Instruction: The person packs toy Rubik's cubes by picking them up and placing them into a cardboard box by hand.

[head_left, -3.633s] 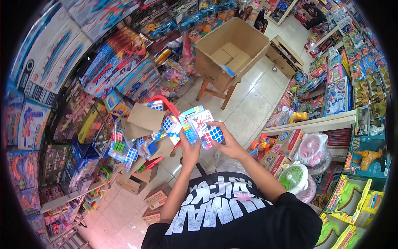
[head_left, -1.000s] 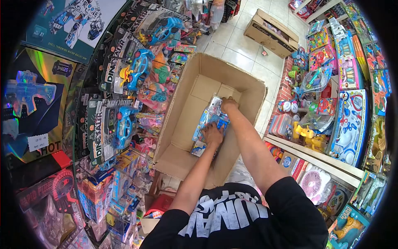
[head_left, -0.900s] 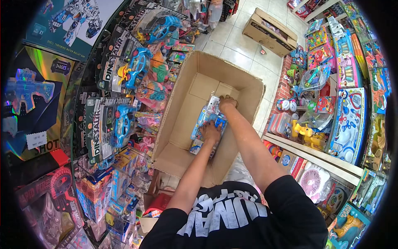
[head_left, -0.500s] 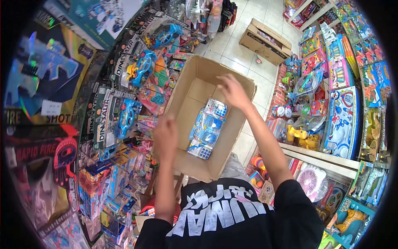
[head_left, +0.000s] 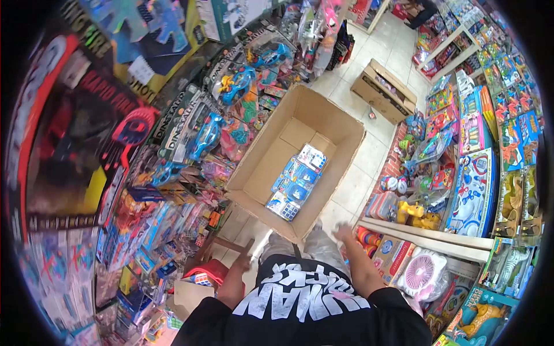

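Note:
A large open cardboard box (head_left: 262,155) stands in front of me. On its bottom lie several packaged toys in blue and white blister packs (head_left: 297,181), with cube puzzles showing in some. My left hand (head_left: 242,264) hangs low beside my body, near a dark wooden frame (head_left: 222,242) and a red item (head_left: 205,274). Nothing shows in it, and its slightly blurred fingers look loosely apart. Just off the box's near right corner is my right hand (head_left: 344,233), fingers loosely apart and holding nothing visible. Neither hand touches the box.
Hanging toy packs (head_left: 205,135) crowd the left side. On the right, shelves (head_left: 456,245) hold boxed toys and a pink fan (head_left: 420,271). Another cardboard box (head_left: 384,92) sits farther along the tiled floor (head_left: 369,147). An opened carton (head_left: 193,297) is at lower left.
Both hands have drawn back from the box toward my body, the right one out from above its inside. The view has shifted; the packs still lie in the box.

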Demonstrator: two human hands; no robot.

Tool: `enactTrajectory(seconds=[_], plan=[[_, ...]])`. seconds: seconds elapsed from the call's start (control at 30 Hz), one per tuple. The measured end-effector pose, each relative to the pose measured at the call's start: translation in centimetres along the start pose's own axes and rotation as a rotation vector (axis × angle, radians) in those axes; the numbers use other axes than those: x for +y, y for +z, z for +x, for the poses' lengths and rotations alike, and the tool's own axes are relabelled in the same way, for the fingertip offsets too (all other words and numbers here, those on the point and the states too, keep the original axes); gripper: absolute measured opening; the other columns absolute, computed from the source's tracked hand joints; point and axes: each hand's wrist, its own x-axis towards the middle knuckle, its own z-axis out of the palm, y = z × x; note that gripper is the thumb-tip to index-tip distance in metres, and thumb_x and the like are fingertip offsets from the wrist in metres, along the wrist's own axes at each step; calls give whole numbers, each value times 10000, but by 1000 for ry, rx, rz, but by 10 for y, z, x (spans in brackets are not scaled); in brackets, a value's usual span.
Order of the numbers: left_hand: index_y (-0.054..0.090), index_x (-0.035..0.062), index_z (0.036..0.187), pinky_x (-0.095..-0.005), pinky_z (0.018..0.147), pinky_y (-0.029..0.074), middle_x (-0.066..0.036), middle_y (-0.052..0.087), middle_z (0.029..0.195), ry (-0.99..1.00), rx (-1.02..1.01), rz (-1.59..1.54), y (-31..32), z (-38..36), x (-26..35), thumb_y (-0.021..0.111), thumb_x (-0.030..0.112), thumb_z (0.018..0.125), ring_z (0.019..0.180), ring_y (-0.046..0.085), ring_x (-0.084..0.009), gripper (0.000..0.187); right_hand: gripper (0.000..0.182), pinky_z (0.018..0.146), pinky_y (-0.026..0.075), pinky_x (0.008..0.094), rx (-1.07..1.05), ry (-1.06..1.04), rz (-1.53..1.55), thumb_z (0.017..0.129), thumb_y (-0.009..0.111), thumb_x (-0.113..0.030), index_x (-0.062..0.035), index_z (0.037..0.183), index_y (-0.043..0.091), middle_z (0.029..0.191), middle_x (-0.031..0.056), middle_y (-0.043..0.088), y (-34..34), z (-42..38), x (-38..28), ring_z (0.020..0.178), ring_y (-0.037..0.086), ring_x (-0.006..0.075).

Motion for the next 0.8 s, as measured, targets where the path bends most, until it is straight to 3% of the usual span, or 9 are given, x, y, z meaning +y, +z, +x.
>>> enactTrajectory(seconds=[0.03, 0.1, 0.13, 0.27, 0.4, 0.47, 0.67, 0.73, 0.8], plan=[[674, 88, 943, -354, 616, 507, -40, 628, 716, -155, -79, -44, 3, 3, -22, 569, 508, 886, 689, 663, -236, 437, 612, 1021, 417, 529, -530, -196, -189, 840, 569, -513, -40, 1226, 612, 1280, 276, 570, 37, 24, 25, 1273, 504, 372], [702, 68, 932, -384, 629, 520, -78, 643, 714, -290, 211, 145, 29, -5, -41, 537, 436, 884, 622, 649, -253, 406, 494, 855, 516, 450, -754, -517, -124, 850, 608, -369, -83, 1252, 585, 1087, 107, 698, 107, 44, 80, 1001, 655, 316], [702, 68, 932, -384, 629, 520, -78, 643, 714, -278, 218, 121, 30, 5, -71, 537, 436, 884, 622, 649, -253, 406, 494, 855, 516, 450, -745, -533, -145, 850, 608, -369, -83, 1252, 585, 1087, 107, 698, 112, 35, 87, 1001, 655, 316], [678, -2, 885, -443, 764, 528, -174, 700, 915, 677, 340, 833, 38, 31, -28, 501, 354, 849, 723, 673, -308, 400, 341, 666, 550, 378, -466, -238, 289, 848, 594, -241, -44, 1125, 622, 938, 115, 721, 75, -13, 83, 758, 700, 259], [619, 16, 1039, -376, 612, 538, -110, 673, 912, 496, 315, 98, 95, -19, 38, 596, 216, 914, 813, 667, -217, 237, 278, 539, 532, 339, -288, -5, 673, 834, 594, -189, -43, 1067, 636, 867, 123, 709, 51, -50, 74, 637, 684, 213], [614, 8, 1042, -352, 606, 530, -105, 665, 891, 705, 336, -152, 118, -8, 34, 566, 280, 942, 805, 661, -206, 293, 264, 528, 531, 340, -201, -32, 721, 843, 586, -181, -44, 1063, 640, 864, 118, 707, 54, -64, 70, 645, 684, 210], [653, -15, 1015, -381, 713, 534, -195, 683, 865, 704, 481, 87, 181, -92, -64, 589, 340, 878, 783, 673, -250, 386, 199, 509, 525, 352, -133, -129, 804, 865, 583, -170, -33, 989, 654, 788, 120, 684, 148, -64, 135, 615, 663, 208], [674, -9, 1025, -422, 810, 521, -229, 693, 942, 668, 566, 240, 172, -60, -141, 577, 392, 841, 874, 677, -339, 452, 222, 499, 520, 359, -84, -994, -300, 870, 592, -213, -28, 974, 658, 745, 120, 660, 209, -34, 173, 591, 644, 203], [699, 6, 1003, -438, 895, 494, -230, 688, 1011, 436, 681, 208, 173, -82, -208, 532, 421, 828, 967, 657, -384, 480, 249, 555, 535, 387, -307, -663, -65, 836, 623, -246, -47, 974, 676, 766, 151, 669, 148, -142, 151, 639, 661, 240]])
